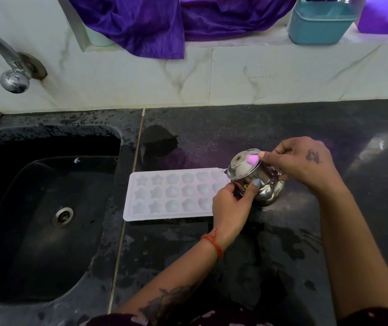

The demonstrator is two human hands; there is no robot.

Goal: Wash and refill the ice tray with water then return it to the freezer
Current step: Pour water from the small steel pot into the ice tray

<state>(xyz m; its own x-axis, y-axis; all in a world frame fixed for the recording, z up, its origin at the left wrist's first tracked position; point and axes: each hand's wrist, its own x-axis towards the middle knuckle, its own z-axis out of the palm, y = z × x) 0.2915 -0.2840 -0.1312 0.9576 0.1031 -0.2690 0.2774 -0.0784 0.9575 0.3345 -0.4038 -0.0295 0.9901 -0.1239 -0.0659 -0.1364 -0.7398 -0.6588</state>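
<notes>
A white ice tray (172,194) with star and flower shaped cells lies flat on the wet black counter, just right of the sink. At its right end a small steel pot (254,180) is tipped on its side, mouth toward the tray. My left hand (231,203) grips the pot's lower side, thumb across its belly, and covers the tray's right end. My right hand (303,163) holds the pot from above and behind. Whether the cells hold water is unclear.
A black sink (47,220) with a steel drain lies at the left, below a chrome tap (12,74) on the marble wall. A purple cloth (141,22) and a teal tub (320,22) sit on the back ledge. The counter (282,128) has water patches.
</notes>
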